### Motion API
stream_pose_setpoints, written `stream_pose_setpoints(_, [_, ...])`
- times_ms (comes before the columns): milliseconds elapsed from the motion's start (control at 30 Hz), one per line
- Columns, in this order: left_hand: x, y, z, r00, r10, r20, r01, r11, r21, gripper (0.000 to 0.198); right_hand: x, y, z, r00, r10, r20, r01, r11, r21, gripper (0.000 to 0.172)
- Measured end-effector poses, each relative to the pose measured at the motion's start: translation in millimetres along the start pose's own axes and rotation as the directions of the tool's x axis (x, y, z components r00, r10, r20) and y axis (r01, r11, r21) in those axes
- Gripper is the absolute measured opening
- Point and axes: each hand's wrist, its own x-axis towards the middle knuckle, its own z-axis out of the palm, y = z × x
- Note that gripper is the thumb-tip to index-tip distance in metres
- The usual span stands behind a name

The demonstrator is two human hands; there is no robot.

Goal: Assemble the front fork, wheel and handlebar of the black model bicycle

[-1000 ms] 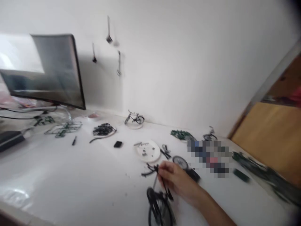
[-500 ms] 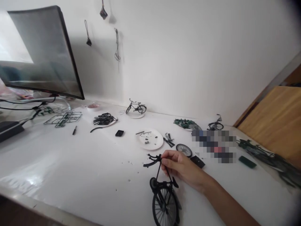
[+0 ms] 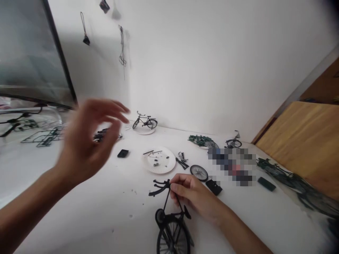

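Observation:
My right hand (image 3: 190, 192) pinches the front end of a black model bicycle (image 3: 169, 216), thumb and fingers closed on its frame. The bicycle has one spoked wheel, nearest me at the bottom edge, and a curved black fender-like piece at the pinched end. My left hand (image 3: 90, 137) is raised at the left, slightly blurred, its fingers curved and apart from the thumb with nothing between them. Beyond my right hand lie a loose spoked wheel (image 3: 199, 173) and a white paper plate (image 3: 161, 169) with small parts.
A finished model bicycle (image 3: 145, 121) stands on a plate by the wall. Green parts (image 3: 200, 140) are heaped at the back right, near another small bicycle (image 3: 234, 141). Black square pieces (image 3: 123, 153) and a dark green block (image 3: 266, 183) lie about. A monitor (image 3: 31, 53) stands left.
My left hand has come into view from the left and is up over the table. The view has shifted to the right. My right hand keeps its hold on the model bicycle.

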Motion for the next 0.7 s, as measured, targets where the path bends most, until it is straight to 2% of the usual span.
stream_pose_setpoints(33, [-2,-12,11.8,0.991,-0.040,0.127,0.037,0.999,0.023,0.021,2,0,0,1.000,-0.003,0.002,0.003,1.000,0.016,0.025])
stream_pose_setpoints(67, [-6,-27,24.7,0.952,-0.097,0.290,0.071,0.993,0.099,0.018,5,0,-1,1.000,-0.004,0.006,0.003,0.999,0.032,0.024])
stream_pose_setpoints(100, [-11,-42,38.0,0.907,-0.141,0.397,0.080,0.983,0.165,0.016,7,0,-1,1.000,-0.001,0.014,0.001,0.999,0.046,0.024])
stream_pose_setpoints(200, [-32,-87,70.3,0.808,-0.018,0.589,-0.146,0.962,0.229,0.017,17,-2,-4,0.998,0.027,0.064,-0.031,0.997,0.064,0.025])
stream_pose_setpoints(300, [-53,-112,80.1,0.760,0.113,0.640,-0.273,0.949,0.155,0.017,24,-2,-8,0.991,0.041,0.126,-0.056,0.991,0.119,0.024])
stream_pose_setpoints(367, [-61,-116,76.4,0.777,0.092,0.622,-0.215,0.969,0.125,0.014,26,1,-11,0.988,0.026,0.154,-0.052,0.984,0.170,0.023])
stream_pose_setpoints(433, [-65,-112,70.9,0.797,0.023,0.603,-0.110,0.988,0.108,0.013,26,3,-13,0.986,0.020,0.165,-0.051,0.981,0.189,0.022])
stream_pose_setpoints(500, [-65,-103,68.0,0.793,-0.013,0.610,-0.046,0.996,0.081,0.013,24,5,-15,0.987,0.022,0.160,-0.052,0.981,0.185,0.021])
stream_pose_setpoints(600, [-63,-92,68.9,0.746,-0.016,0.666,-0.019,0.999,0.045,0.011,22,6,-16,0.988,0.002,0.155,-0.031,0.983,0.181,0.020])
stream_pose_setpoints(700, [-63,-90,69.9,0.706,-0.033,0.707,0.010,0.999,0.037,0.014,20,5,-16,0.987,-0.006,0.159,-0.023,0.983,0.180,0.019])
